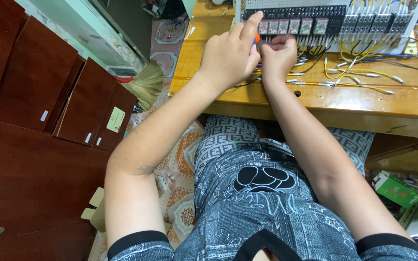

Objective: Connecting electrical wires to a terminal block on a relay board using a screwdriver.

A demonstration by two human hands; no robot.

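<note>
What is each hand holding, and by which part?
The left hand grips an orange-handled tool by its handle. The right hand is curled; its hold cannot be told.

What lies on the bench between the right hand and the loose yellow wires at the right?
In the head view, a few white-tipped wire ends lie on the wooden bench between the right hand and the yellow wires.

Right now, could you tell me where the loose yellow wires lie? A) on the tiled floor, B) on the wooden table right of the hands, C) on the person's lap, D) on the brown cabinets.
B: the yellow wires lie on the wooden table, right of the right hand.
</note>
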